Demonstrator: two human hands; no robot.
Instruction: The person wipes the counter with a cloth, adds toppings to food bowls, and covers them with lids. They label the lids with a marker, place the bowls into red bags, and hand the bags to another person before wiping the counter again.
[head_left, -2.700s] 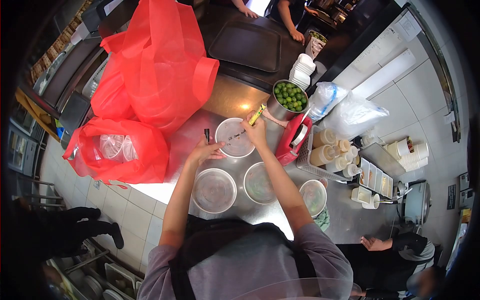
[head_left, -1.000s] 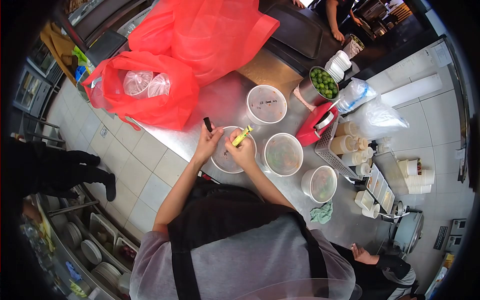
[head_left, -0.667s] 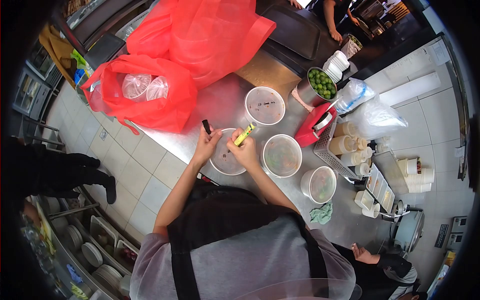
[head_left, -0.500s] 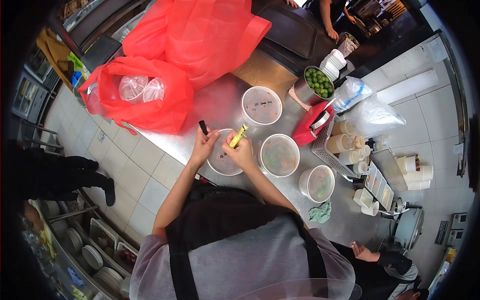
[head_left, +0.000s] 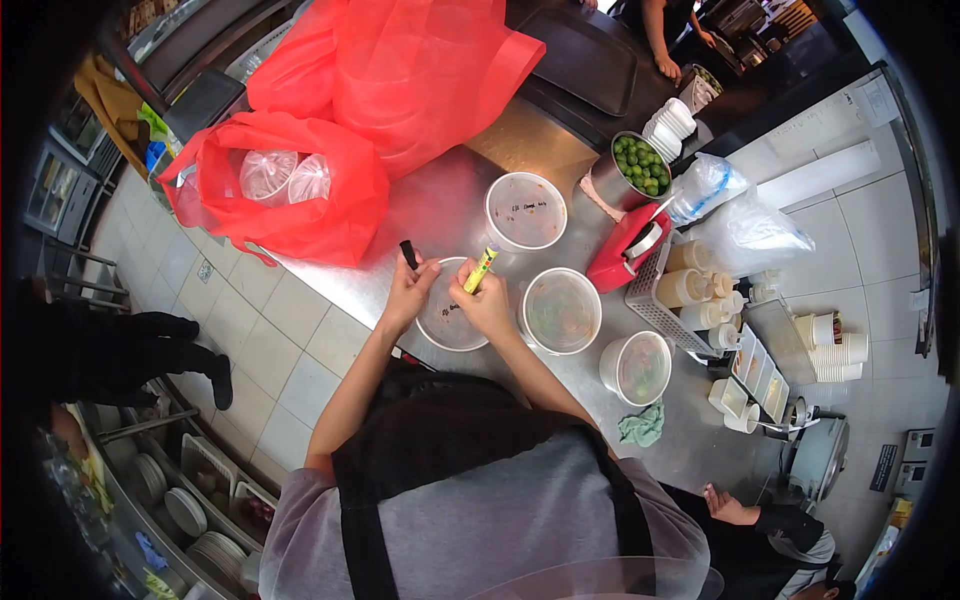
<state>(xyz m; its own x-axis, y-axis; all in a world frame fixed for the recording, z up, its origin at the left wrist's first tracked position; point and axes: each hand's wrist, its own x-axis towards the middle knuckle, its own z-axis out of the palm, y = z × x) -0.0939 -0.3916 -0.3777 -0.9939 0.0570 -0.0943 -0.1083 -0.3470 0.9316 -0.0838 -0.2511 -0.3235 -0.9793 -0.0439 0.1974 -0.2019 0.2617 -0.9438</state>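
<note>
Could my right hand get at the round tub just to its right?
Probably yes: the round tub sits close beside your right hand, with nothing visibly standing between them, though that hand holds a yellow marker.

Right hand (head_left: 486, 306) grips a marker (head_left: 480, 271) over a tub (head_left: 447, 325), left hand (head_left: 408, 297) a cap (head_left: 408, 255). A bag (head_left: 315, 232) sits at the tub's ten o'clock

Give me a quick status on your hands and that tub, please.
Right hand gripping marker; left hand holding cap. Tub beneath, writing on lid. Hands partly hide it.
</note>
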